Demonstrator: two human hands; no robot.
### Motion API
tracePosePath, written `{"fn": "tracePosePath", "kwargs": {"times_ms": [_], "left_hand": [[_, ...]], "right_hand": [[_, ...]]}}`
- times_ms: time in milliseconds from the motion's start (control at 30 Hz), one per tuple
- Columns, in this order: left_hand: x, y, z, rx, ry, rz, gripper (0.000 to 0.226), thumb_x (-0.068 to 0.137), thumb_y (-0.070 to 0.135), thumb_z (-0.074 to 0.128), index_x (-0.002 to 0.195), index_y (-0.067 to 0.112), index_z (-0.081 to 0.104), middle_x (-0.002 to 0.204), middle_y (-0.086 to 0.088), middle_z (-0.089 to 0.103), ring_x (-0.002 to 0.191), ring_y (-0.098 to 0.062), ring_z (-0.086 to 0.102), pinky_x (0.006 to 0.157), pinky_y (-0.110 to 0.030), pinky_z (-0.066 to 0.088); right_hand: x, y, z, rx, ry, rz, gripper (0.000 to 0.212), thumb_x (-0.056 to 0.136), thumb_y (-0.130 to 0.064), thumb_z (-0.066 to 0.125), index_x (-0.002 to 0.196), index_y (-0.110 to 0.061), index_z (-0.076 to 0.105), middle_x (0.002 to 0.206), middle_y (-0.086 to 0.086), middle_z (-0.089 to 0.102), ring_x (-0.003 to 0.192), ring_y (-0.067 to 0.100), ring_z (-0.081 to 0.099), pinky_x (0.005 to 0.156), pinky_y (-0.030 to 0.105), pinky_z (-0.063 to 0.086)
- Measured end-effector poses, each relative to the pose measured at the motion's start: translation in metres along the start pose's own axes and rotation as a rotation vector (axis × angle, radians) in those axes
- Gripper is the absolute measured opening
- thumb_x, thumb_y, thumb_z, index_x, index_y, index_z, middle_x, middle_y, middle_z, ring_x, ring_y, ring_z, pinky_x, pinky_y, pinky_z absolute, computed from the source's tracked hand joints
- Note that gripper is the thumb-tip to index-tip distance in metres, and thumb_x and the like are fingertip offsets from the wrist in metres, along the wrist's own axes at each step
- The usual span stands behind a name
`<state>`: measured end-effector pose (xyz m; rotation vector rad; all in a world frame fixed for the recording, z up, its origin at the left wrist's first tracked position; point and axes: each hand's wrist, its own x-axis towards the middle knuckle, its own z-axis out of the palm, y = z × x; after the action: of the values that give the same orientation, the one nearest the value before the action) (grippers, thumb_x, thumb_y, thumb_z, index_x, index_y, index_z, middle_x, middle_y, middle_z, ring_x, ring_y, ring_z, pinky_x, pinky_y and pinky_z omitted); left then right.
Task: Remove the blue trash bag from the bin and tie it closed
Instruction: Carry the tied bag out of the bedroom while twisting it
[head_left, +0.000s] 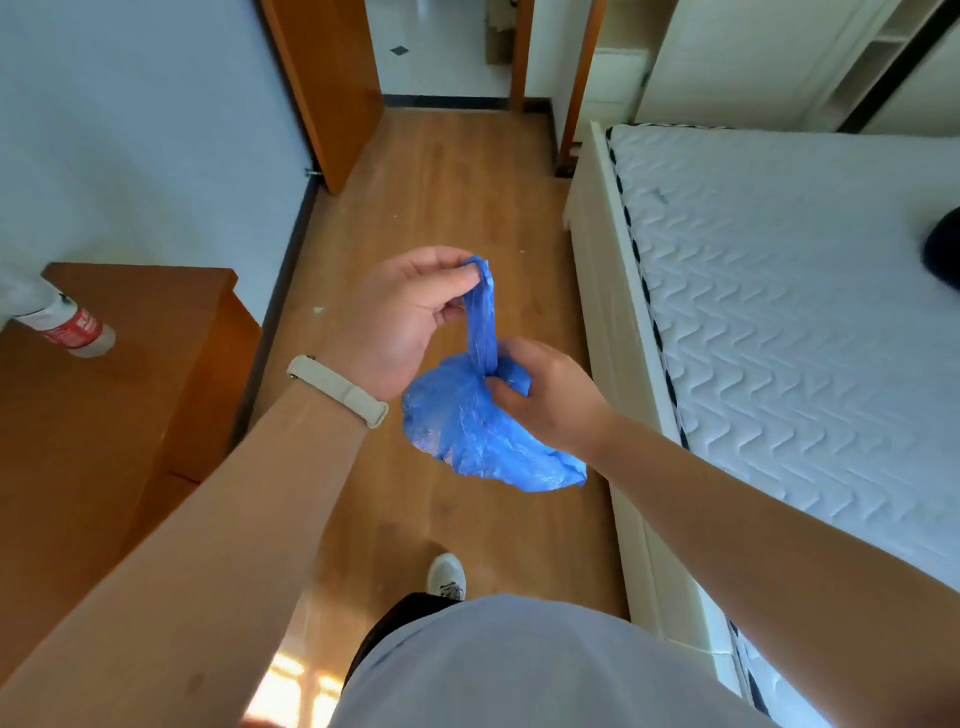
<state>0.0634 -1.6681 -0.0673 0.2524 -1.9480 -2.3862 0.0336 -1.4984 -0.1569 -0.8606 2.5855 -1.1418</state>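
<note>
Hands pinching bag above floor

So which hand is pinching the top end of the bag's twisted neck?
The left hand, with the beige wristband; the right hand grips the blue plastic trash bag lower down.

Bright daylight, sun patch on floor, wide-angle edge bending.

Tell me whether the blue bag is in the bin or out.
Out: the blue bag hangs in the air between the left hand and right hand.
</note>
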Motion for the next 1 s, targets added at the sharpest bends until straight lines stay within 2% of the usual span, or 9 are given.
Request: {"fn": "tracePosePath", "kwargs": {"times_ms": [200, 367, 500, 667, 800, 1000], "left_hand": [[0.045, 0.003, -0.028, -0.038, -0.085, -0.044, 0.011, 0.080, 0.009, 0.059, 0.088, 0.010, 0.067, 0.083, -0.009, 0.065, 0.079, -0.019, 0.060, 0.081, -0.031, 0.050], [0.072, 0.008, -0.037, -0.045, -0.142, -0.067, 0.013, 0.086, 0.003, 0.056, 0.086, 0.010, 0.067, 0.080, -0.007, 0.065, 0.078, -0.018, 0.061, 0.079, -0.029, 0.051], [0.091, 0.011, -0.045, -0.058, -0.135, -0.069, 0.015, 0.087, 0.002, 0.055, 0.084, 0.011, 0.067, 0.077, -0.006, 0.065, 0.077, -0.019, 0.062, 0.081, -0.032, 0.053], [0.125, 0.012, -0.055, -0.069, -0.146, -0.087, 0.012, 0.087, 0.002, 0.056, 0.086, 0.010, 0.066, 0.080, -0.008, 0.064, 0.077, -0.020, 0.062, 0.080, -0.032, 0.054], [0.165, 0.007, -0.066, -0.043, -0.141, -0.106, 0.012, 0.086, 0.003, 0.057, 0.086, 0.010, 0.067, 0.078, -0.004, 0.066, 0.075, -0.017, 0.064, 0.075, -0.030, 0.053], [0.236, 0.006, -0.080, -0.016, -0.118, -0.144, 0.012, 0.087, 0.004, 0.057, 0.087, 0.011, 0.067, 0.080, -0.004, 0.066, 0.077, -0.017, 0.063, 0.078, -0.031, 0.053]], "right_hand": [[0.035, -0.007, 0.016, 0.006, 0.077, 0.115, 0.026, 0.087, -0.031, 0.058, 0.113, -0.036, 0.056, 0.098, -0.012, 0.062, 0.086, 0.010, 0.057, 0.074, 0.026, 0.047], [0.051, -0.012, 0.022, 0.008, 0.123, 0.183, 0.024, 0.087, -0.029, 0.058, 0.110, -0.034, 0.057, 0.094, -0.014, 0.059, 0.082, 0.008, 0.055, 0.071, 0.025, 0.046], [0.071, -0.011, 0.020, 0.009, 0.137, 0.203, 0.025, 0.086, -0.030, 0.058, 0.111, -0.033, 0.057, 0.097, -0.011, 0.060, 0.086, 0.011, 0.056, 0.073, 0.027, 0.046], [0.102, -0.003, 0.018, 0.016, 0.140, 0.217, 0.025, 0.087, -0.028, 0.059, 0.111, -0.032, 0.058, 0.096, -0.013, 0.058, 0.084, 0.009, 0.055, 0.070, 0.022, 0.043], [0.137, 0.013, 0.025, 0.020, 0.121, 0.228, 0.026, 0.087, -0.028, 0.059, 0.113, -0.031, 0.058, 0.095, -0.012, 0.059, 0.083, 0.011, 0.056, 0.071, 0.027, 0.048], [0.210, 0.041, 0.023, 0.045, 0.095, 0.233, 0.026, 0.087, -0.028, 0.059, 0.113, -0.030, 0.058, 0.096, -0.011, 0.060, 0.084, 0.012, 0.057, 0.074, 0.032, 0.050]]}}
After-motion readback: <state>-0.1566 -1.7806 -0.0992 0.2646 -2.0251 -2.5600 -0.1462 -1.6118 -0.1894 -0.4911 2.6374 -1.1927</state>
